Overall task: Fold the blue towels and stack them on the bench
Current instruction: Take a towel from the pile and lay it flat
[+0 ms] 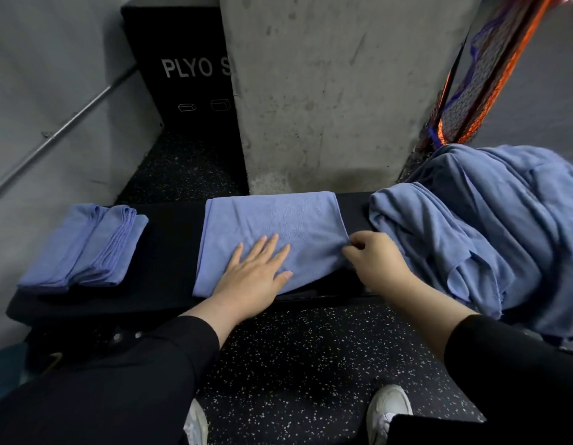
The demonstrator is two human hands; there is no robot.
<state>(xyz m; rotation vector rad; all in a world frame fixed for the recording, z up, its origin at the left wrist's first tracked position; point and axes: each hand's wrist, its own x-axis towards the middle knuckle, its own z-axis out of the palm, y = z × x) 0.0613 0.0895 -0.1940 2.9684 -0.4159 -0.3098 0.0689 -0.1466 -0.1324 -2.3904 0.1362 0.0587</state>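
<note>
Across mid-frame, black bench [169,239], one half-folded towel [272,220] pressed by flat left hand [253,277], its edge pinched by right hand [375,261], folded stack [86,245] at left, unfolded heap [471,226] at right, concrete pillar [326,91] behind.

- There is one view only, from a camera worn on the person's head, so no second view shares any part of the scene.
- It looks forward and steeply down, over both forearms, onto the black bench [169,252] that runs across the middle of the frame.
- It sits close: the hands fill the centre, and the person's shoes [389,409] show at the bottom edge.
- The wide angle bends straight lines, and the concrete pillar [326,91] rises behind the bench.
</note>
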